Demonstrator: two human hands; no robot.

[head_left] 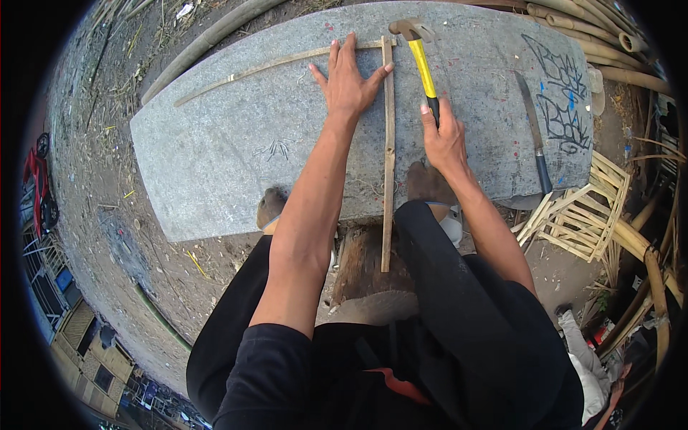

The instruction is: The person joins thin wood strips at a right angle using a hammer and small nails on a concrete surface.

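My right hand [446, 136] is wrapped round the black grip of a claw hammer [423, 68] with a yellow handle. The hammer's head is raised beside the corner where two thin wooden strips meet. One strip [389, 158] runs toward me between my legs; the other strip [279, 63] stretches away to the left. My left hand [347, 82] lies with fingers spread, pressing on the left-hand strip, its thumb on the strip that runs toward me. Several loose nails [274, 149] lie on the grey board [215, 165] left of my forearm.
A machete-like knife [532, 125] with a dark handle lies on the board at right, near black scrawled writing. Slatted wooden frames [584, 215] are stacked beyond the board's right edge. Bamboo poles [595, 32] lie at the far right. A log [369, 265] stands between my legs.
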